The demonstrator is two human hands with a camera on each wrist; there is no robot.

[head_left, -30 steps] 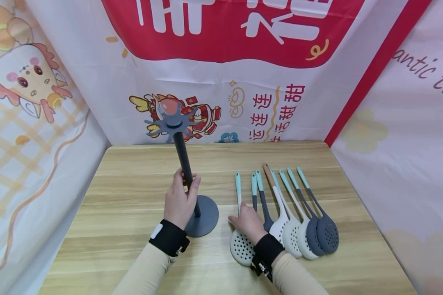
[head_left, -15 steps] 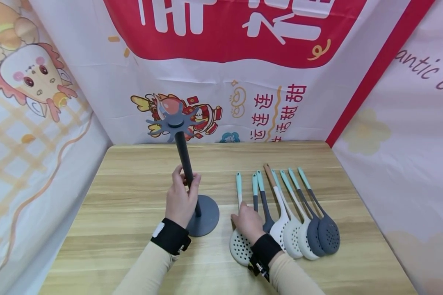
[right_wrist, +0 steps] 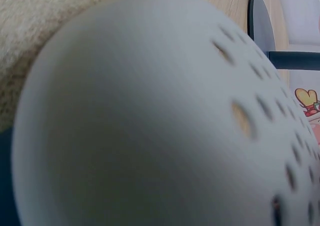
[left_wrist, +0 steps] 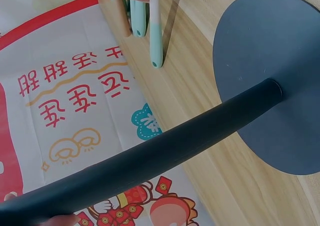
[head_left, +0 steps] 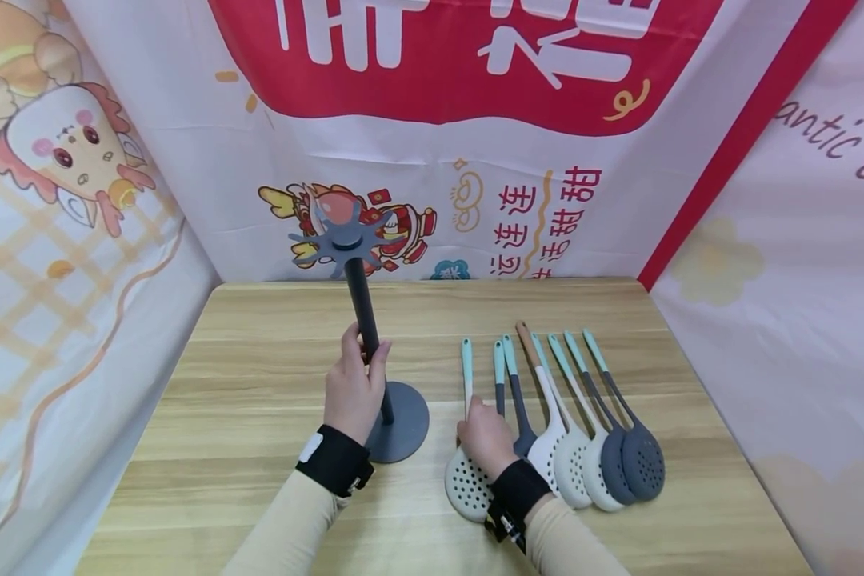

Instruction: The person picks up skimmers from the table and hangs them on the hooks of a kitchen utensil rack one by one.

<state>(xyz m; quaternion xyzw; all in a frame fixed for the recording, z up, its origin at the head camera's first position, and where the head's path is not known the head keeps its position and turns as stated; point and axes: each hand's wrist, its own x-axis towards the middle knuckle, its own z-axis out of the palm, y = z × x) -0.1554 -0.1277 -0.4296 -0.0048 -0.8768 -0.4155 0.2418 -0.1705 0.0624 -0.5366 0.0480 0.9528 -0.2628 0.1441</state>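
Note:
A dark grey stand with a round base point(head_left: 406, 422) and a pronged top point(head_left: 346, 237) is upright on the table. The left hand point(head_left: 356, 392) grips its pole point(head_left: 361, 300) at mid-height; the left wrist view shows the pole point(left_wrist: 150, 153) running to the base point(left_wrist: 265, 40). The right hand point(head_left: 488, 438) pinches the shaft of a white perforated skimmer point(head_left: 468, 485) with a mint handle point(head_left: 467, 360). The skimmer head point(right_wrist: 125, 100) fills most of the right wrist view, where the fingers are hidden.
Right of the right hand, several utensils lie side by side with handles toward the back: white ones point(head_left: 574, 468), grey ones point(head_left: 644, 462), and a white one with a brown handle point(head_left: 528, 342). Printed cloth point(head_left: 432, 144) hangs behind the wooden table point(head_left: 259, 352) and along both sides.
The right thumb has drawn in against the skimmer shaft, and the skimmer head has shifted slightly left. The left hand still grips the pole.

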